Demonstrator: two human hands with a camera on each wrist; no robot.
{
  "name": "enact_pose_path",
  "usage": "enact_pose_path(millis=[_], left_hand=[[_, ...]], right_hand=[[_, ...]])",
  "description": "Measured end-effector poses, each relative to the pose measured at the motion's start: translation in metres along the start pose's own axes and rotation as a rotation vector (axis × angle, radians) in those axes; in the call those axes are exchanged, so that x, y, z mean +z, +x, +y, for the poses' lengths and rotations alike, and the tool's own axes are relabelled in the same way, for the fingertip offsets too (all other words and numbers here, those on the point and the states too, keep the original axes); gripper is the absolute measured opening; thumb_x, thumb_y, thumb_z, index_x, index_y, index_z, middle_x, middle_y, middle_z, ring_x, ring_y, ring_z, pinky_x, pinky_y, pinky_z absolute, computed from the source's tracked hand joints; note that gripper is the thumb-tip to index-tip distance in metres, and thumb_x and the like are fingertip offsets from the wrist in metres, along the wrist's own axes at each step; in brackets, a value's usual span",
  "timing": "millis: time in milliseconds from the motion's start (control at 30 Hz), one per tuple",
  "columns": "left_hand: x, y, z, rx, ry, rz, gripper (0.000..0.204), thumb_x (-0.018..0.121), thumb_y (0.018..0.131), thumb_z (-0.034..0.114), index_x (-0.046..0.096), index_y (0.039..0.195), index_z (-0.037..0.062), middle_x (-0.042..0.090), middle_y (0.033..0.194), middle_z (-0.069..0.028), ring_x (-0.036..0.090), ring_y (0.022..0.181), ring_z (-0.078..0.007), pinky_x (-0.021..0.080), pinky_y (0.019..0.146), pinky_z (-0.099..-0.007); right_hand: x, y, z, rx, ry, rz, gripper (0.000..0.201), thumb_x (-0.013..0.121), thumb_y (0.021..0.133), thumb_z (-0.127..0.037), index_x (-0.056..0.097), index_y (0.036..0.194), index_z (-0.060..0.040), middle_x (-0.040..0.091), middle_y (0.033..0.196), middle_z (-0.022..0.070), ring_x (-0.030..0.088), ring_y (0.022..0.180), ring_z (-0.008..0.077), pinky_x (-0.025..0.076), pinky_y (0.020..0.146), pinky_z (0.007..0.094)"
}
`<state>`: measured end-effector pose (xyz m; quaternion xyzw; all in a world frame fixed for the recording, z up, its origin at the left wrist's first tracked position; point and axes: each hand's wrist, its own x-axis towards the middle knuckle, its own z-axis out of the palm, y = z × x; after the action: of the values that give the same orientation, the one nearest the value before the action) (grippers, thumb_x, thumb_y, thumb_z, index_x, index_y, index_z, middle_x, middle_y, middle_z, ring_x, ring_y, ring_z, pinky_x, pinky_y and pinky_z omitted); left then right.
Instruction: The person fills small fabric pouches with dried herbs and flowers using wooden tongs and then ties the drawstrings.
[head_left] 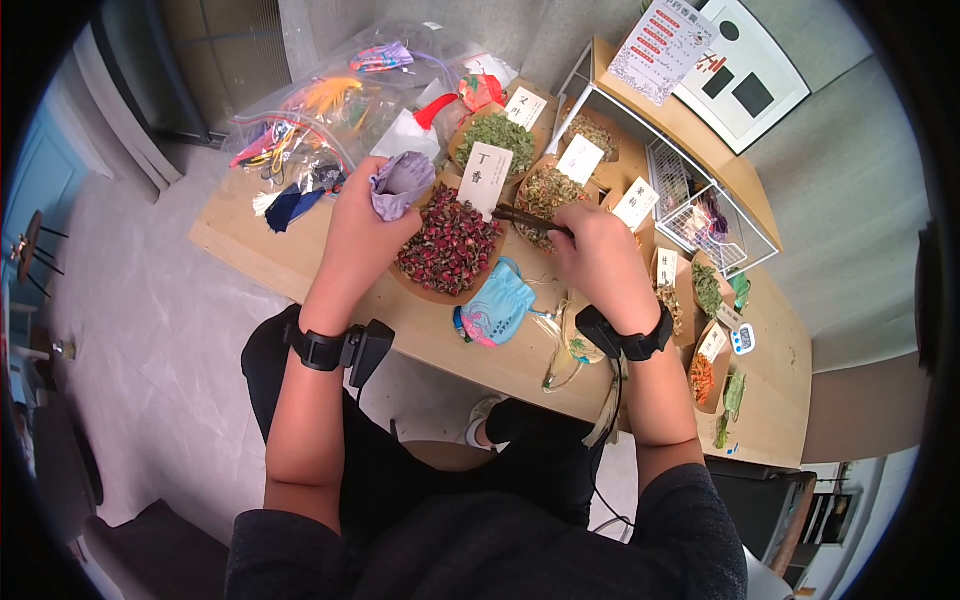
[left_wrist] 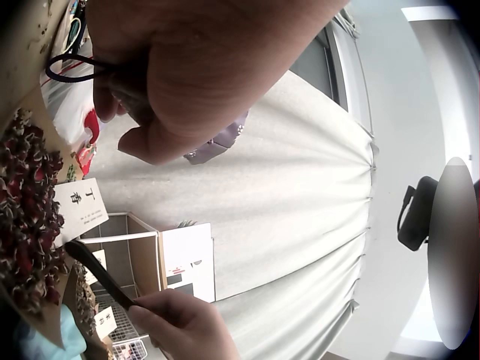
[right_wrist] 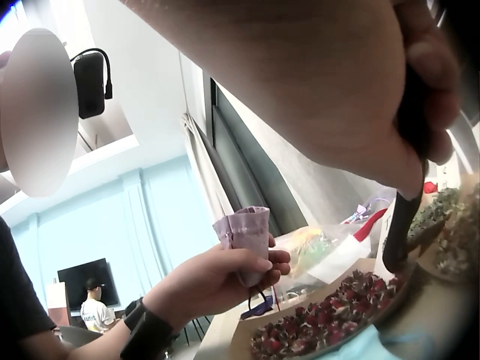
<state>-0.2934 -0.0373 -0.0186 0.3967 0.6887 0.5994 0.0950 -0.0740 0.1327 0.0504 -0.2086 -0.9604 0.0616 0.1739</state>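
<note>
The left hand (head_left: 365, 225) grips a small lilac pouch (head_left: 402, 184) whose mouth gapes upward, left of the dried red rosebuds (head_left: 452, 240). In the right wrist view the pouch (right_wrist: 247, 232) stands upright in the fingers, a dark cord hanging below. Dark tongs (head_left: 533, 219) are pinched in the right hand (head_left: 605, 265), their tips beside the white label card (head_left: 486, 178) at the rosebuds' right edge. In the left wrist view the tongs (left_wrist: 100, 271) point at the rosebuds (left_wrist: 30, 217); whether they hold anything I cannot tell.
A light blue pouch (head_left: 497, 305) lies before the rosebuds. Green herbs (head_left: 497, 140) and other dried plants in paper trays run rightward. Plastic bags with tassels (head_left: 330, 95) cover the back left. A white wire rack (head_left: 700, 205) and a small timer (head_left: 743, 339) stand right.
</note>
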Motion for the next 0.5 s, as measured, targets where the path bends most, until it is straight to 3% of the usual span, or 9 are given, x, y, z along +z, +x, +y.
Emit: enact_pose_path(millis=[233, 433, 500], left_hand=[[0.003, -0.001, -0.002, 0.007, 0.014, 0.008, 0.044, 0.074, 0.081, 0.004, 0.055, 0.121, 0.0033, 0.065, 0.101, -0.0050, 0.059, 0.092, -0.0129, 0.050, 0.084, -0.0290], [0.013, -0.004, -0.005, 0.023, -0.003, -0.033, 0.047, 0.074, 0.081, 0.002, 0.055, 0.124, 0.0036, 0.065, 0.106, -0.0063, 0.060, 0.098, -0.0130, 0.051, 0.087, -0.0292], [0.015, -0.005, -0.007, 0.034, 0.022, -0.036, 0.048, 0.074, 0.081, 0.002, 0.055, 0.125, 0.0036, 0.065, 0.108, -0.0063, 0.060, 0.099, -0.0130, 0.050, 0.089, -0.0291]], right_hand=[[-0.019, 0.000, -0.004, 0.040, 0.076, 0.039, 0.010, 0.071, 0.085, -0.006, 0.067, 0.091, 0.0010, 0.066, 0.089, 0.0200, 0.065, 0.082, 0.0419, 0.053, 0.074, 0.0481], [-0.015, -0.004, -0.028, 0.041, 0.456, 0.176, 0.013, 0.076, 0.088, -0.006, 0.069, 0.096, 0.0009, 0.064, 0.081, 0.0144, 0.064, 0.071, 0.0277, 0.051, 0.063, 0.0377], [-0.009, -0.006, -0.035, -0.003, 0.464, 0.225, 0.013, 0.076, 0.088, -0.006, 0.069, 0.097, 0.0007, 0.063, 0.080, 0.0133, 0.064, 0.070, 0.0249, 0.051, 0.062, 0.0357]])
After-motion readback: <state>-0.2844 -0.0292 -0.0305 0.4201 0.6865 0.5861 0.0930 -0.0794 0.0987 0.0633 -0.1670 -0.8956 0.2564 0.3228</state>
